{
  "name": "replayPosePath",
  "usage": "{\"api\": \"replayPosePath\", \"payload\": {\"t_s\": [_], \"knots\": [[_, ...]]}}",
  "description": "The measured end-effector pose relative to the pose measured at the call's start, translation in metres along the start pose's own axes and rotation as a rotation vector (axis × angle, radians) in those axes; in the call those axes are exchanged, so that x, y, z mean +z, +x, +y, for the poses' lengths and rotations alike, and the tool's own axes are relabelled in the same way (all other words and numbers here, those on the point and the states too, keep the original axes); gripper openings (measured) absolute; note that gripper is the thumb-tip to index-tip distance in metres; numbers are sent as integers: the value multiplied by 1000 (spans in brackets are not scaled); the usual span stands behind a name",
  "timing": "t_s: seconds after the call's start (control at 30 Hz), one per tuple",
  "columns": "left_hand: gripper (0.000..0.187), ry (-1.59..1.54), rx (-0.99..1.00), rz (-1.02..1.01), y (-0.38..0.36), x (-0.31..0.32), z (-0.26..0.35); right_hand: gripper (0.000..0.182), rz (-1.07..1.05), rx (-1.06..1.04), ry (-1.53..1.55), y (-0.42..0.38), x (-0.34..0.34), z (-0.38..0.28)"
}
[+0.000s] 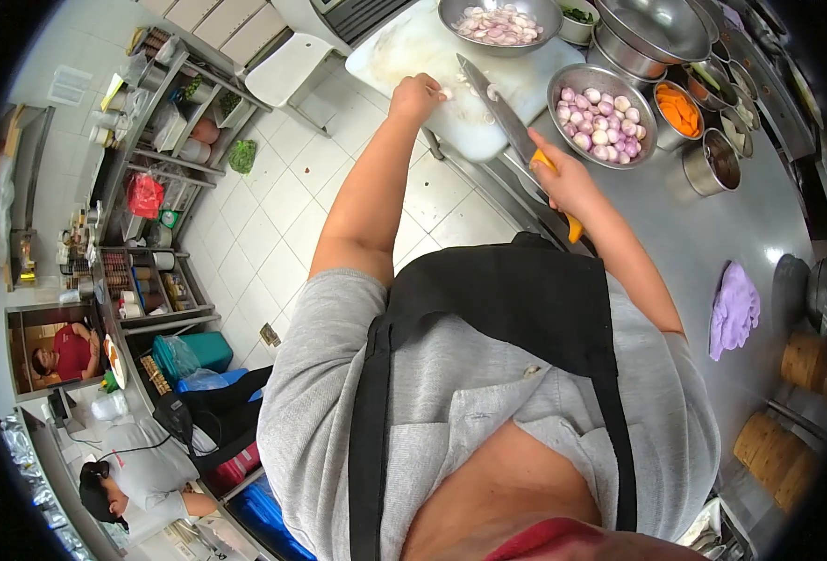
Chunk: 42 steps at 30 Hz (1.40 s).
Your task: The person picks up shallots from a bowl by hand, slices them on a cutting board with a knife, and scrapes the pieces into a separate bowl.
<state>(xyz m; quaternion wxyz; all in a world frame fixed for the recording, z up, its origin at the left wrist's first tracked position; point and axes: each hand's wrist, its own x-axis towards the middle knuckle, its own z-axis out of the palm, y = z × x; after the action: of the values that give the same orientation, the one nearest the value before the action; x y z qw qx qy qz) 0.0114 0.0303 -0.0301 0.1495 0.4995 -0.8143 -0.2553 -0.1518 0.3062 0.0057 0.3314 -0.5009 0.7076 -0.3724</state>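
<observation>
My right hand (568, 178) grips the yellow handle of a large kitchen knife (502, 109), its blade slanting across the white cutting board (385, 54). At the board's near left side, my left hand (416, 98) is closed, with a small pale piece of shallot (446, 93) at its fingertips. A few other pale bits lie by the blade. Beside the board, a metal bowl (652, 136) holds several whole peeled shallots (603, 122). Sliced shallots (498, 26) fill another metal bowl (546, 28) on the board's far end.
Cut orange vegetable (677, 109) sits in a metal container, beside a steel pot (698, 175) and stacked bowls (661, 28). A purple cloth (736, 310) lies on the steel counter (656, 229). Behind at left are a white chair (287, 79), shelves (175, 112) and a co-worker (142, 467).
</observation>
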Motion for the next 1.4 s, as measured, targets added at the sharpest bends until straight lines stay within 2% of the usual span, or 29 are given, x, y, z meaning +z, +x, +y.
{"api": "replayPosePath", "payload": {"t_s": [0.03,0.07,0.13,0.17,0.23,0.27,0.33,0.37,0.43,0.57,0.67,0.73,0.77,0.83,0.9,0.97,1.0,1.13,1.27,1.37,1.4], "knots": [[23,-25,54,-34,-1,0,1,53,119,-241,-166,2,4,3],[23,-25,59,-34,-2,2,2,53,123,-240,-166,3,3,4],[30,101,230,310,-8,4,13,55,27,-134,-322,1,-3,-19],[30,98,240,310,-13,3,22,55,36,-132,-325,0,-5,-30],[36,136,624,390,-41,-11,52,55,12,-67,-569,-1,-6,-48],[36,133,627,388,-56,-10,63,54,12,-87,-624,0,-5,-50],[25,271,996,371,-77,-7,75,53,29,-116,-650,3,-3,-48],[25,270,996,369,-73,-2,70,52,44,-149,-675,3,-1,-48],[21,268,973,239,-59,8,57,51,48,-156,-676,-2,-1,-52],[21,233,1009,230,-37,5,47,48,86,-135,-641,-20,-11,-52],[30,229,960,239,-17,9,31,48,64,-136,-605,-52,-31,-61],[29,114,800,227,0,8,19,48,55,-92,-615,-68,-38,-60],[29,105,806,225,2,10,17,48,39,-49,-617,-72,-40,-60],[24,-187,546,205,2,13,22,47,64,-52,-611,-68,-33,-48],[39,-195,583,249,-4,23,34,48,136,-101,-598,-62,-31,-44],[68,-10,579,230,-25,32,50,52,142,-105,-591,-51,-23,-29],[96,75,511,143,-34,36,54,53,127,-91,-609,-44,-20,-30],[112,296,521,148,-50,40,64,54,168,-140,-680,-30,-8,-25],[111,282,479,222,-19,36,50,50,87,-118,-692,-41,-15,-45],[102,246,407,179,-2,29,36,48,48,-133,-631,-50,-18,-48],[94,112,471,168,8,35,26,47,81,-165,-596,-53,-21,-46]]}}
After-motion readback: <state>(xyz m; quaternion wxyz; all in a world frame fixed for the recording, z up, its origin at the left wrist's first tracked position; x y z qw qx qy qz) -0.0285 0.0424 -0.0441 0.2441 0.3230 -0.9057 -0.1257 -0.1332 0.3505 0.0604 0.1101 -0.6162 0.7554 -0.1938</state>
